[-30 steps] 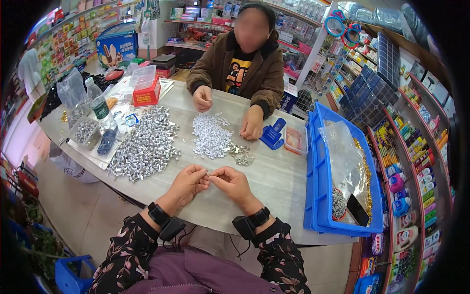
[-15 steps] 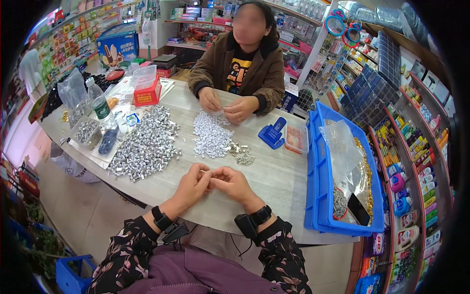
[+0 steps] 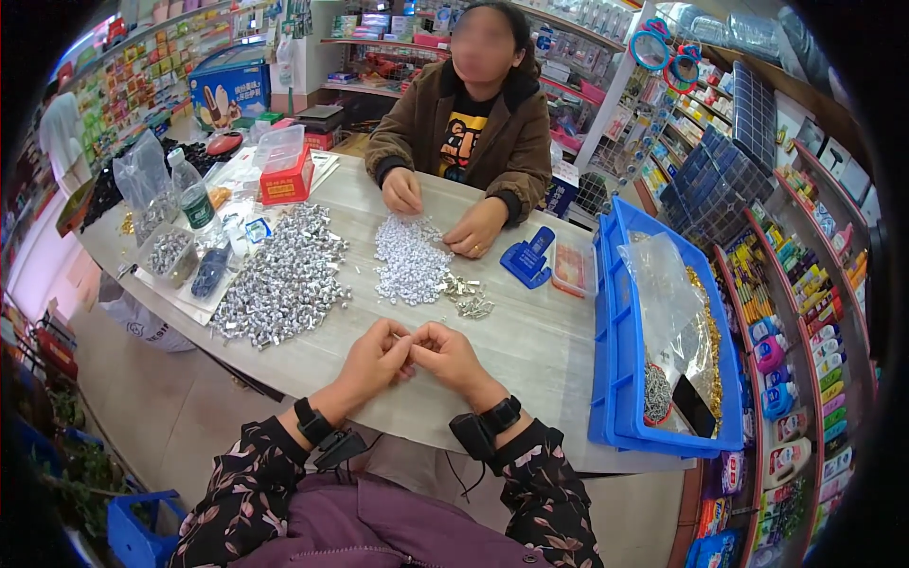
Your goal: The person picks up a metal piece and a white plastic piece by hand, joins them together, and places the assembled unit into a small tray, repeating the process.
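Close to the table's front edge, my left hand (image 3: 377,352) and my right hand (image 3: 449,354) meet with fingertips pinched together. Whatever they grip is too small and too covered by the fingers to make out. Beyond them lies a heap of small white pieces (image 3: 409,260), with a little pile of metal pieces (image 3: 468,296) at its right. A larger heap of small silver metal pieces (image 3: 284,279) spreads to the left of my hands.
Across the table (image 3: 544,379) sits a person (image 3: 464,114), both hands by the white heap. A blue crate (image 3: 606,379) holding plastic bags and a phone (image 3: 694,405) stands at right. A blue plastic holder (image 3: 526,257), red box (image 3: 286,180) and bottle (image 3: 194,194) also stand around.
The other person's hands have come apart, their hand at the right lowering toward the table beside the white heap. My own hands stay together, shifting only slightly.
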`<state>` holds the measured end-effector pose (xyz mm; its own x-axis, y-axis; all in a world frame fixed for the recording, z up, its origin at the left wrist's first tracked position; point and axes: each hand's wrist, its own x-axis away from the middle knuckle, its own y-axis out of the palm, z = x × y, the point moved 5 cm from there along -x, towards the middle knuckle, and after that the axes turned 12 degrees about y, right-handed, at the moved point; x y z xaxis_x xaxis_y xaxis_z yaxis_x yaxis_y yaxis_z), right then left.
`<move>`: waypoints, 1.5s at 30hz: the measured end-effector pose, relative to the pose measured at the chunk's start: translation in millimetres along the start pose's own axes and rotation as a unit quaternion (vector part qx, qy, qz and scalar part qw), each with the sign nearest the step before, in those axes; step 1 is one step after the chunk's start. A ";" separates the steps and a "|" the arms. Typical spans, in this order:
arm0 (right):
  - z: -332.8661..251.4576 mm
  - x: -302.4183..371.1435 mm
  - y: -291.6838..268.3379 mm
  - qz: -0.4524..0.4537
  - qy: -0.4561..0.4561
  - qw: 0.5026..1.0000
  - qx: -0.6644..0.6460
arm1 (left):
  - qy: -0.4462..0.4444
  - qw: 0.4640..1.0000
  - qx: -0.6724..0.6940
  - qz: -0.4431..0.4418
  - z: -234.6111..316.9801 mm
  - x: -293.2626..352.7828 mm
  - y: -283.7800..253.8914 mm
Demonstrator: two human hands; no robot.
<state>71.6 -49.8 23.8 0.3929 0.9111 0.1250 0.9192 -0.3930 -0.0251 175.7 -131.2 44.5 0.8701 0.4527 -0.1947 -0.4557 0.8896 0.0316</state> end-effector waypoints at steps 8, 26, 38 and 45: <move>-14.8 12.4 -2.3 0.042 -0.028 0.995 0.083 | -0.011 0.997 -0.079 -0.003 -1.2 -3.9 -33.2; -32.7 10.1 -35.9 0.306 -0.060 0.880 0.358 | 0.138 0.839 -0.524 -0.038 41.2 -40.6 -85.7; -31.9 9.9 -39.1 0.321 -0.053 0.858 0.398 | 0.185 0.811 -0.544 -0.105 1.0 -74.5 -27.5; -26.1 7.4 -52.6 0.350 -0.036 0.871 0.344 | 0.158 0.846 -0.501 -0.094 2.1 -80.0 -31.5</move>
<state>25.5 -25.6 51.9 0.8414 0.4929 -0.2215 0.2421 -0.7102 -0.6610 120.9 -195.3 61.1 0.9237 0.1289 -0.3609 -0.3823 0.3740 -0.8450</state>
